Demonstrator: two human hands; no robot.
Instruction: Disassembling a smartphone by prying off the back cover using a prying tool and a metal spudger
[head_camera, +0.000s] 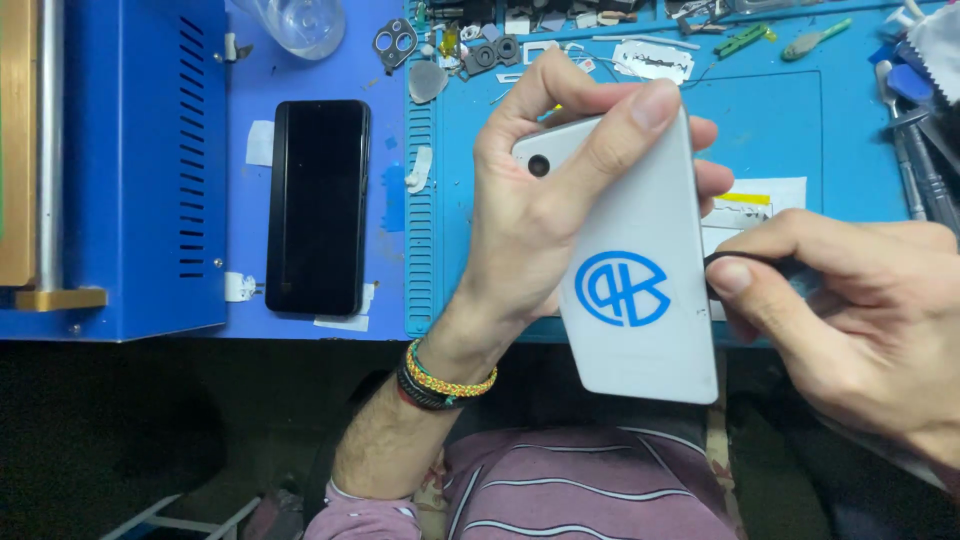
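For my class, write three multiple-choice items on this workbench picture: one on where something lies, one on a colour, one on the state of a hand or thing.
1. Where does the black phone lie?
A. On the blue mat beside the blue machine
B. In the right hand
C. On the person's lap

2. What colour is the round emblem on the white phone?
A. Red
B. Blue
C. Green

3. How is the white phone being handled?
A. It lies flat, untouched, on the mat
B. It is wrapped in cloth
C. The left hand grips it back side up above the mat

Answers:
1 A: it rests screen up just right of the blue machine.
2 B: the emblem is blue on the white back.
3 C: the left hand's fingers curl round it, while the right hand pinches a small dark tool at its edge.
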